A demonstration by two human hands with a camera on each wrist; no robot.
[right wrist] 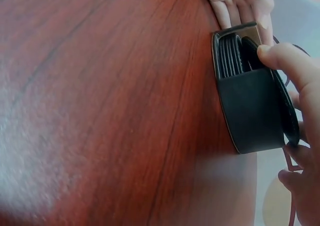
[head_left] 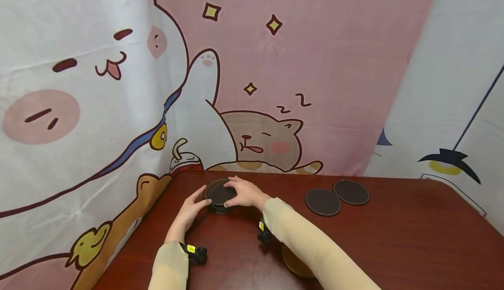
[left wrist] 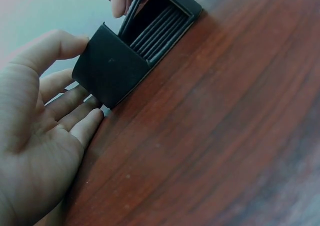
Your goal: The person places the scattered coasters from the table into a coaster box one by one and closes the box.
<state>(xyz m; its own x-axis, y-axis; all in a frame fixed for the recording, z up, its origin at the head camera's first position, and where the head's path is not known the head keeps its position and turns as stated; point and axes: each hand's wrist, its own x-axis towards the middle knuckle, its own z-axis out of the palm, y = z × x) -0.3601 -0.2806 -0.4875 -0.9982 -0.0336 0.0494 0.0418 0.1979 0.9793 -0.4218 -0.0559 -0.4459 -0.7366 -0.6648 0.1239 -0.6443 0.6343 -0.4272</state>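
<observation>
A black round coaster holder (left wrist: 107,68) stands on the table, its slotted side showing several stacked coasters (right wrist: 230,58) within. My left hand (head_left: 190,213) grips the holder's side, thumb near the upper rim and fingers lower down. From above, my right hand (head_left: 246,193) pinches a dark round coaster (head_left: 222,193) between thumb and fingers. That coaster sits tilted at the holder's open top, above the stack; in the right wrist view its edge (right wrist: 289,110) stands along the rim. Whether it is a single coaster is hard to tell.
Two dark round coasters (head_left: 323,201) lie close together on the reddish-brown table (head_left: 413,228), right of the hands. A brown round piece (head_left: 297,263) is partly hidden under the right forearm. Cartoon-printed cloth (head_left: 334,62) hangs behind and left of the table.
</observation>
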